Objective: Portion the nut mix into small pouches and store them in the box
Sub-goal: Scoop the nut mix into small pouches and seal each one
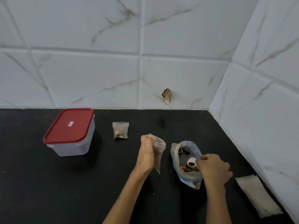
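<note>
Lower right: flat stack of empty pouches [258, 195] lay on the black counter [80, 191]. Right hand [213, 169] gripped a small white scoop [192, 164] inside the open nut mix bag [186, 160], crinkled clear plastic, right of centre. Left hand [146, 152] pinched an empty translucent pouch [158, 151] by its top. Farther back, filled pouch [120, 130] sat centre; red-lidded clear box [70, 131], closed, upper left.

Your view is evenly and softly lit, with no hard glare anywhere. The white tiled wall [145, 46] reads bright while the black worktop [48, 191] stays dark and matte. You get only faint shadows, one to the right of the box [69, 133]. Tile lines bow toward the edges from the wide lens. Your right hand [213, 168] looks slightly blurred.
</note>
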`<state>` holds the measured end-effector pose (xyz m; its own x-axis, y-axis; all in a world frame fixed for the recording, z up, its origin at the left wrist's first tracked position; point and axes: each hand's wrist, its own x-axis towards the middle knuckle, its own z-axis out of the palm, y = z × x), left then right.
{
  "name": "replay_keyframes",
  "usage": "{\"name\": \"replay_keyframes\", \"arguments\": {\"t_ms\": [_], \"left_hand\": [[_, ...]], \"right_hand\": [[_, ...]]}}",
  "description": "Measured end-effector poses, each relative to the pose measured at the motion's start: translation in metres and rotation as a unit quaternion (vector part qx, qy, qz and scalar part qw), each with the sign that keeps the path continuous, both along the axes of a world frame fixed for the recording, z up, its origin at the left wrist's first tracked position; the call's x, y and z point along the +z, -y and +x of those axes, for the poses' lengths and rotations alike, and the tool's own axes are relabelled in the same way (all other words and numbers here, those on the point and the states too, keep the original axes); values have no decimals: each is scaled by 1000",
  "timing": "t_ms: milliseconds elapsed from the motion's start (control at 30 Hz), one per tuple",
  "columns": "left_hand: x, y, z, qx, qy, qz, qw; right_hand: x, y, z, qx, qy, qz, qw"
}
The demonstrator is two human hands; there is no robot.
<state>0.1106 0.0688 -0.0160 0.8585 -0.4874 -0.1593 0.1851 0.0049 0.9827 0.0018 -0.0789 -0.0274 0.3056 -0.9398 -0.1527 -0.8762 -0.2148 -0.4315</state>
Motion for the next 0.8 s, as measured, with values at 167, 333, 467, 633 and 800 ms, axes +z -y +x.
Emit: {"name": "replay_keyframes", "arguments": {"t_ms": [167, 333, 467, 633, 800], "left_hand": [[3, -15, 17, 23, -40, -9, 999], [9, -38, 34, 9, -15, -12, 1000], [10, -63, 47, 3, 7, -41, 999], [11, -84, 61, -12, -7, -95, 995], [13, -96, 71, 18, -33, -124, 992]], "right_hand": [[28, -33, 24, 109, 279, 53, 953], [40, -85, 64, 248, 417, 246, 839], [34, -103, 85, 233, 487, 235, 808], [28, -116, 102, 213, 502, 289, 787], [30, -125, 115, 199, 517, 348, 756]]}}
